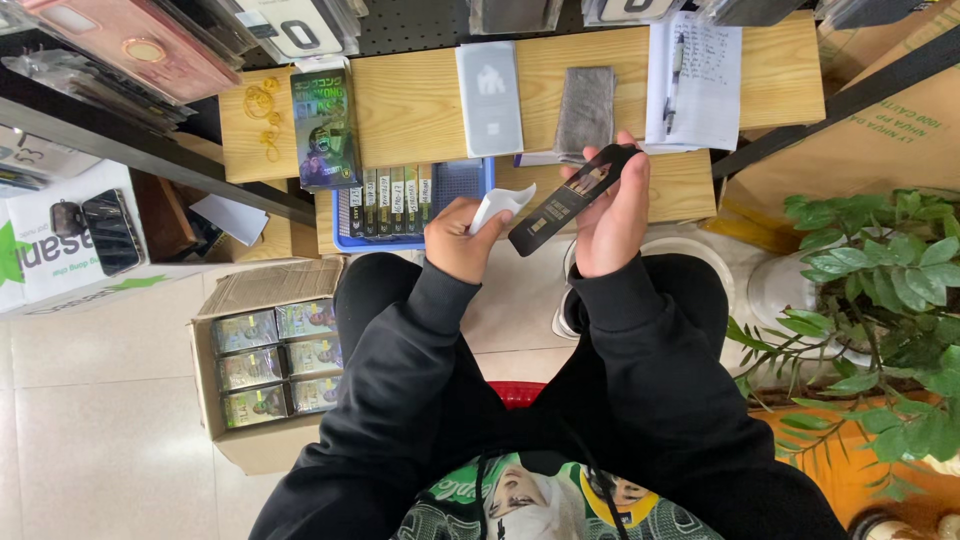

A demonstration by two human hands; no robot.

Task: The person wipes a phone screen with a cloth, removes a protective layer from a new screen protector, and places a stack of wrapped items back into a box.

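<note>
Two hands work above my lap: my right hand (pixel 608 215) pinches a flat black packet (pixel 570 198) between thumb and fingers, tilted just in front of the wooden table (pixel 420 100). My left hand (pixel 462 240) curls its fingers around a white strip (pixel 500 205) beside it, near the blue tray (pixel 460 185).

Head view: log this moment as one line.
left hand: holds white wipe | right hand: holds black phone tilted | under them: wood bench, blue tray
</note>
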